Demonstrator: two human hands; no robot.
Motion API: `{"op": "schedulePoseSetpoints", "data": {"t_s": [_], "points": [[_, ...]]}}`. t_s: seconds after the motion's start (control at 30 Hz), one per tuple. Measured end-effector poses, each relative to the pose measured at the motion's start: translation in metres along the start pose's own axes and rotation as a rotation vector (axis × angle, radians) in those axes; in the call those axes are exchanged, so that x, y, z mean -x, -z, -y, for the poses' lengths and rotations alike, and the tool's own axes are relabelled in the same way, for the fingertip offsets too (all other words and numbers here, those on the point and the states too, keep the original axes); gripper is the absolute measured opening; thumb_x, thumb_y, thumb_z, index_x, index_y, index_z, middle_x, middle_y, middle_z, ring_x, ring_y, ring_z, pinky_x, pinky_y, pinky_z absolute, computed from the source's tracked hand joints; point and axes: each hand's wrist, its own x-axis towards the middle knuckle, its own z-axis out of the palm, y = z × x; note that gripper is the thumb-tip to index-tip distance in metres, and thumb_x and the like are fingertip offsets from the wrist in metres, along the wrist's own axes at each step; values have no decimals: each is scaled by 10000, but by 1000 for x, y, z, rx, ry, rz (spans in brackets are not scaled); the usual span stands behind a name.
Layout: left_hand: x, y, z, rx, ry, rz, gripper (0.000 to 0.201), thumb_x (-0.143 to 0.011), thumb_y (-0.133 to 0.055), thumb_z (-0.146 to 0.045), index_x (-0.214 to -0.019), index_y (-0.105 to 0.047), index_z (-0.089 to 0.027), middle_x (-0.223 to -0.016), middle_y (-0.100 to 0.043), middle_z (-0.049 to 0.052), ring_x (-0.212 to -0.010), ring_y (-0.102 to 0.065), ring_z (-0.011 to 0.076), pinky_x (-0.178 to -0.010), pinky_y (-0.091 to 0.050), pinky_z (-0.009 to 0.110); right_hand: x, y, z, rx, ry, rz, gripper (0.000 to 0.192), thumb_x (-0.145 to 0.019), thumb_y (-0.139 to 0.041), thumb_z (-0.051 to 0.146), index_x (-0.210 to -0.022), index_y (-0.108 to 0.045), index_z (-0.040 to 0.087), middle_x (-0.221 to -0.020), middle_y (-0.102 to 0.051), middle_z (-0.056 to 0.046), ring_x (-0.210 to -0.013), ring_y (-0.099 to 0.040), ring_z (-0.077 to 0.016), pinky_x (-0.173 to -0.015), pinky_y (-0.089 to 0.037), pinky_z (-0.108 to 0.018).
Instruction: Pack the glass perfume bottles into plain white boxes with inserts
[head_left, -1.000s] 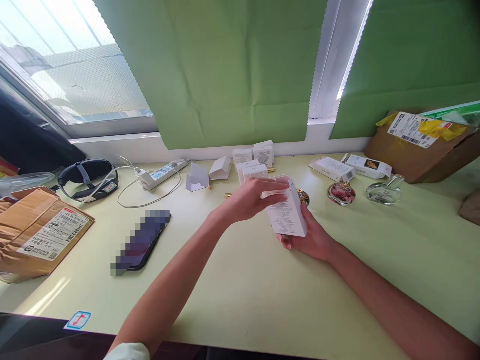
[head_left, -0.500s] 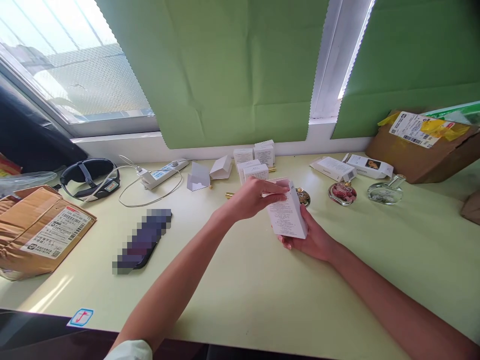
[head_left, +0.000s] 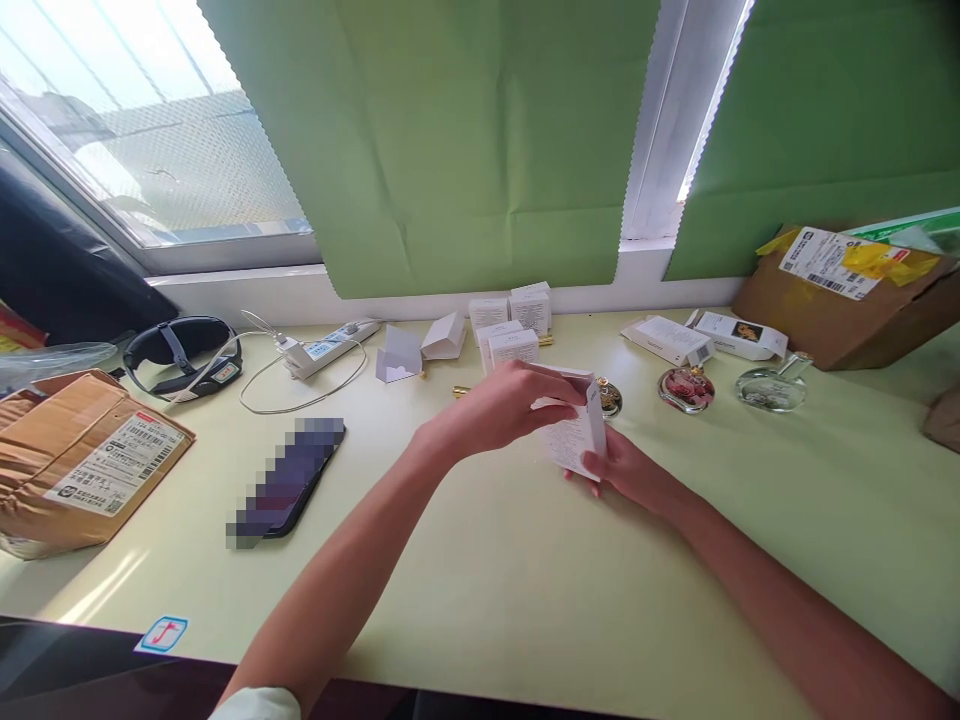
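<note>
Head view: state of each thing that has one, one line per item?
white box: held off the table in both hands, tilted
left hand: gripping the box's top end
right hand: gripping the box from below
phone: lying flat on the table
charger: plugged into the power strip
round bottle: lying on its side
clear bottle: lying on its side
brown parcel: crumpled, label up
</note>
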Motion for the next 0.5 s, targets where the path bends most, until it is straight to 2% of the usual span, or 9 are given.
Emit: {"op": "schedulePoseSetpoints", "data": {"t_s": [0.07,0.13,0.2,0.37,0.5], "points": [[1,1,-6,-29,-23,31,217,-930,-502,-211,-1046,-686,-212,-1085,-691,48,-902,-648,171,-781,-484,299,1,3,0,222,37,-129,468,-751,-722,468,-1128,-573,235,-896,-621,-38,-748,-570,-193,-571,-449,-292],[2,2,-9,-66,-18,27,228,-942,-486,-238,-1072,-673,-224,-1049,-682,50,-887,-642,164,-774,-483,293,1,4,-1,332,25,-185,356,-773,-701,450,-1044,-612,237,-829,-609,-19,-670,-531,-170,-568,-435,-302],[3,4,-9,-111,10,-22,248,-958,-452,-246,-1103,-653,-230,-1018,-657,54,-862,-626,153,-736,-478,279,-1,5,-2,333,-10,-166,316,-789,-677,457,-1002,-623,230,-794,-608,-17,-629,-518,-162,-553,-435,-309],[4,6,-1,-215,43,-168,236,-962,-415,-214,-1110,-598,-227,-1085,-574,75,-895,-581,152,-739,-467,286,-4,8,-3,224,-7,-117,363,-746,-721,443,-996,-634,195,-890,-645,-46,-708,-548,-173,-612,-488,-323],[3,5,1,-255,19,-160,246,-952,-432,-200,-1161,-554,-243,-1157,-538,71,-961,-564,161,-763,-469,294,-3,9,-2,233,-16,-115,345,-755,-713,432,-985,-639,185,-902,-648,-50,-725,-549,-170,-629,-495,-320]]}}
